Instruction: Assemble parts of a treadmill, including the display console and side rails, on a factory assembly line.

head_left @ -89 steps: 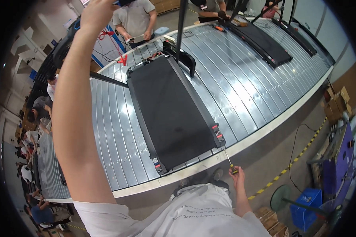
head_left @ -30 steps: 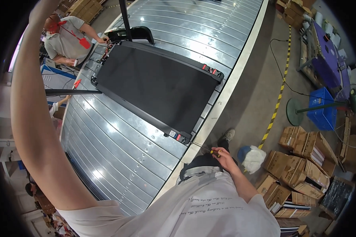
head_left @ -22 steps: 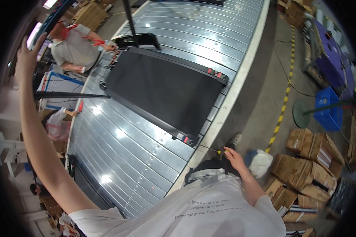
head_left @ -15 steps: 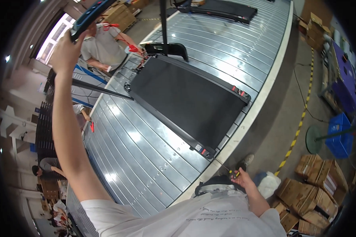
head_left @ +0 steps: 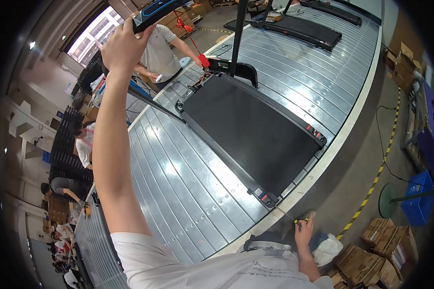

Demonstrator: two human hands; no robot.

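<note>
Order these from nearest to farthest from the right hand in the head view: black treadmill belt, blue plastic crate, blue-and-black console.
From the right hand:
1. Black treadmill belt, up and left, on the conveyor.
2. Blue plastic crate, right, on the floor.
3. Blue-and-black console, top, in the left hand.

A single head-worn fisheye view is given, aimed steeply down over the treadmill [head_left: 248, 135] from well above

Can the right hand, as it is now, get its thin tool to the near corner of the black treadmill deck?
Probably yes: the right hand holds a thin tool angled toward the black treadmill deck's near corner, with nothing visible between them.
</note>
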